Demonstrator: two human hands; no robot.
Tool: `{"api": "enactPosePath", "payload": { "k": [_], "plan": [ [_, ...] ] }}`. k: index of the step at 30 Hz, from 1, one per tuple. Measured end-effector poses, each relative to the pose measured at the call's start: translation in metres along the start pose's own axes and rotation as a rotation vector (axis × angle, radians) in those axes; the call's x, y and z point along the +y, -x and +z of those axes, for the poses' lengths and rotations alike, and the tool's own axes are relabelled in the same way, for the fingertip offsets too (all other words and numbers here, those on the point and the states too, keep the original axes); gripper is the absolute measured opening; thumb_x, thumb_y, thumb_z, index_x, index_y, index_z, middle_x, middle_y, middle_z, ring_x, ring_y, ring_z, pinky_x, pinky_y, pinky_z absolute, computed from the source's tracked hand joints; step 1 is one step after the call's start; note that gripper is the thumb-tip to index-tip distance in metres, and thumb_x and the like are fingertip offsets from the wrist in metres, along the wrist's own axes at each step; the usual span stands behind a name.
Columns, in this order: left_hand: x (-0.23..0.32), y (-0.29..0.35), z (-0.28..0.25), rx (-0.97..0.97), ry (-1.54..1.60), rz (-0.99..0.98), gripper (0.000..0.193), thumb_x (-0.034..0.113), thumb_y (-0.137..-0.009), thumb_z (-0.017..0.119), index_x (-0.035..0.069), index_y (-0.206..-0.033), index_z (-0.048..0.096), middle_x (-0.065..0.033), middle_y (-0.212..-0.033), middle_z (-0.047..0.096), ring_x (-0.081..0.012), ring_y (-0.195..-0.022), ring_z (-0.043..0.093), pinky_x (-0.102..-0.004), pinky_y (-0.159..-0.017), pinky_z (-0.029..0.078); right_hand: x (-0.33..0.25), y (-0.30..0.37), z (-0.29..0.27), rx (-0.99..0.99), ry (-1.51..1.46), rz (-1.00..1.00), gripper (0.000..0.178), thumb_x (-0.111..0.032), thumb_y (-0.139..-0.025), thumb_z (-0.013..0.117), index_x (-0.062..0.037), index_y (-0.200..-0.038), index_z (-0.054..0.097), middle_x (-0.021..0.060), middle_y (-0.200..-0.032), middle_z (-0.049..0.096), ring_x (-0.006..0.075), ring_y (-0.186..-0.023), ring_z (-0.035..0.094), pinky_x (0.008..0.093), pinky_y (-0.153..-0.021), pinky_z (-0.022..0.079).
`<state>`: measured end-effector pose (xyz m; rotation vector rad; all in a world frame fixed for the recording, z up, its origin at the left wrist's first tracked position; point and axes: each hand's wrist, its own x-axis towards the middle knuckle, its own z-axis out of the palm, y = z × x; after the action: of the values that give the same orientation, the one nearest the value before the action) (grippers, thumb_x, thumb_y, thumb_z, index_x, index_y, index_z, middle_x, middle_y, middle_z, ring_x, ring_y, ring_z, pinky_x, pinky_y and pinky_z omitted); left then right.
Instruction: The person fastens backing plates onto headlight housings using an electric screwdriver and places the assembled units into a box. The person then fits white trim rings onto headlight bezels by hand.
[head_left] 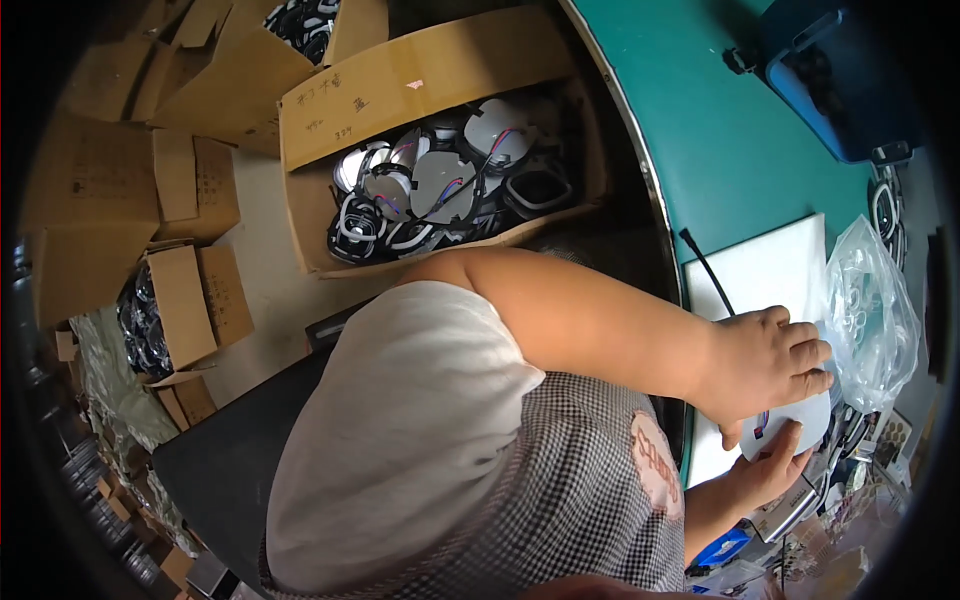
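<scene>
Right hand (766,474) has its grip on the near edge of a grey rounded panel (812,418), at the white pad (760,262) on the green bench (690,120), scene right. Left hand (768,362) curls over the far side; can't tell what its grip holds. Black rod (707,272) pokes out beyond.

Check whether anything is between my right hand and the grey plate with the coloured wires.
Nothing visible stands in the way: the thumb of your right hand appears to rest on the grey plate. Your left hand reaches over from the opposite side.
</scene>
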<state>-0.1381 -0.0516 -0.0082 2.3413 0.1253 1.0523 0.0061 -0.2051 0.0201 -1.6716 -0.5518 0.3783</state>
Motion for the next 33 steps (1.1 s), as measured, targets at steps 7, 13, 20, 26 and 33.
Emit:
{"api": "enactPosePath", "payload": {
  "k": [7, 13, 20, 26, 33],
  "plan": [
    [0.003, 0.003, 0.008, -0.034, 0.016, 0.021, 0.105, 0.061, -0.06, 0.078, 0.001, -0.139, 0.043, -0.0208, -0.144, 0.037, -0.034, -0.133, 0.036, -0.0416, -0.099, 0.038, 0.003, 0.001, -0.013, 0.027, -0.057, 0.052, 0.041, -0.018, -0.093, 0.059, -0.0009, -0.13, 0.05, 0.0135, -0.123, 0.058, 0.0221, -0.112, 0.056, 0.0374, -0.094, 0.046],
    [-0.004, 0.019, 0.002, -0.022, 0.047, -0.035, 0.105, 0.064, -0.062, 0.075, 0.006, -0.142, 0.041, -0.0239, -0.15, 0.029, -0.0375, -0.139, 0.026, -0.0506, -0.11, 0.026, 0.008, 0.007, 0.012, 0.063, 0.114, -0.099, 0.043, -0.019, -0.092, 0.06, -0.0006, -0.13, 0.052, 0.0129, -0.131, 0.053, 0.0225, -0.118, 0.053, 0.0371, -0.1, 0.043],
    [-0.082, 0.098, -0.133, 0.761, -0.417, -0.003, 0.042, 0.035, -0.066, 0.079, 0.013, -0.099, 0.066, -0.0046, -0.105, 0.062, -0.0269, -0.1, 0.058, -0.0428, -0.083, 0.045, 0.031, -0.139, -0.025, -0.027, -0.108, -0.015, 0.049, -0.02, -0.089, 0.063, 0.0001, -0.132, 0.05, 0.0127, -0.129, 0.057, 0.0221, -0.123, 0.052, 0.0393, -0.099, 0.045],
    [-0.116, 0.367, -0.284, 0.275, -1.045, -1.509, 0.046, 0.044, -0.087, 0.06, 0.011, -0.12, 0.063, -0.0139, -0.121, 0.063, -0.0302, -0.114, 0.058, -0.0391, -0.095, 0.046, 0.023, -0.183, 0.013, -0.157, 0.071, 0.069, 0.053, -0.02, -0.092, 0.064, -0.0086, -0.14, 0.044, 0.0084, -0.126, 0.057, 0.0132, -0.112, 0.056, 0.0275, -0.084, 0.049],
    [-0.128, 0.544, -0.233, -0.304, -0.493, -2.042, 0.051, 0.042, -0.088, 0.063, 0.007, -0.125, 0.06, -0.0173, -0.125, 0.061, -0.0322, -0.117, 0.057, -0.0382, -0.099, 0.044, 0.048, -0.187, 0.009, -0.254, 0.203, 0.133, 0.058, -0.013, -0.092, 0.064, -0.0062, -0.143, 0.038, 0.0078, -0.106, 0.064, 0.0147, -0.095, 0.062, 0.0258, -0.074, 0.052]
  ]
}}
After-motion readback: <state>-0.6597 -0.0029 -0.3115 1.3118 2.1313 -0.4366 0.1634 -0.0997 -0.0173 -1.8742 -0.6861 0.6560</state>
